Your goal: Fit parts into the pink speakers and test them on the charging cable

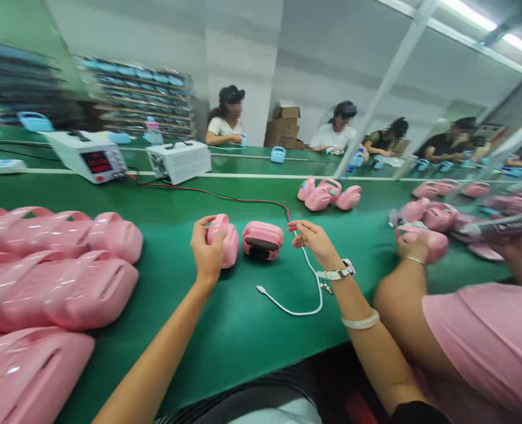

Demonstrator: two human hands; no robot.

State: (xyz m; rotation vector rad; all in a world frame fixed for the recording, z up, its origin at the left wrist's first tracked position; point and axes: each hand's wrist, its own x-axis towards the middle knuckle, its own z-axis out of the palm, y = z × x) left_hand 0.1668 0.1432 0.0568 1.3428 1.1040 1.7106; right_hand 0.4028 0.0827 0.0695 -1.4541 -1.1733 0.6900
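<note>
My left hand (pixel 208 250) is closed around the handle of a pink plastic case (pixel 230 244), holding it at the table. Just right of it, a second pink case (pixel 263 235) sits with a dark panel and black lower part facing me. My right hand (pixel 310 237), fingers loosely apart, is over the point where a red-and-black wire (pixel 225 193) meets a white cable (pixel 307 312). I see nothing gripped in it. The cable's free plug (pixel 261 289) lies on the green tabletop (pixel 225 330).
Rows of pink cases (pixel 66 282) fill the left side. Behind stand a power supply with red digits (pixel 84 154) and another white box (pixel 180 162). More pink cases (pixel 326 195) lie farther back. At right, a co-worker's arm (pixel 402 288) holds a pink case. Several people sit opposite.
</note>
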